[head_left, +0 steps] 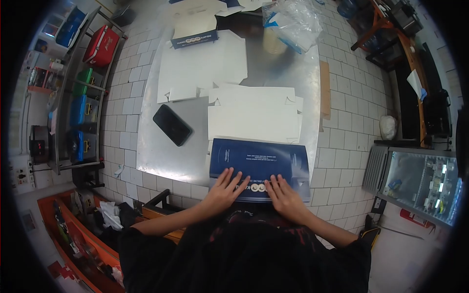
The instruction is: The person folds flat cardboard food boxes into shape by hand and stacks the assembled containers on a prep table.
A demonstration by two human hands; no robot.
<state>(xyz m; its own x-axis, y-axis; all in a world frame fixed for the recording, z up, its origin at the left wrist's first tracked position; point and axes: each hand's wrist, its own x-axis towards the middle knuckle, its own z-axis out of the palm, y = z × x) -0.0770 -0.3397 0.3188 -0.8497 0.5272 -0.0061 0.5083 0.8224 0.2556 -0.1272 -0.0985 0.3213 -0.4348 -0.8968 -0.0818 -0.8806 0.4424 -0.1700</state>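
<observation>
Right in front of me, at the near edge of the metal table (152, 141), lies a dark blue printed cardboard box sheet (259, 156). My left hand (225, 187) rests on its left part, fingers stretched out. On its right part my right hand (282, 192) lies with fingers extended, pressing on the near strip with the round logo. White cardboard sheets (251, 115) lie flat just beyond the blue one. Farther off is another white sheet (205, 63), with a partly folded blue-and-white box (195, 38) at its far end.
A black phone (172, 125) lies on the table to the left. At the far right sit a clear plastic bag (298, 24) and a yellowish tub (273, 41). A shelf rack with bins (80, 110) stands left; a glass-door fridge (420, 180) is on the right.
</observation>
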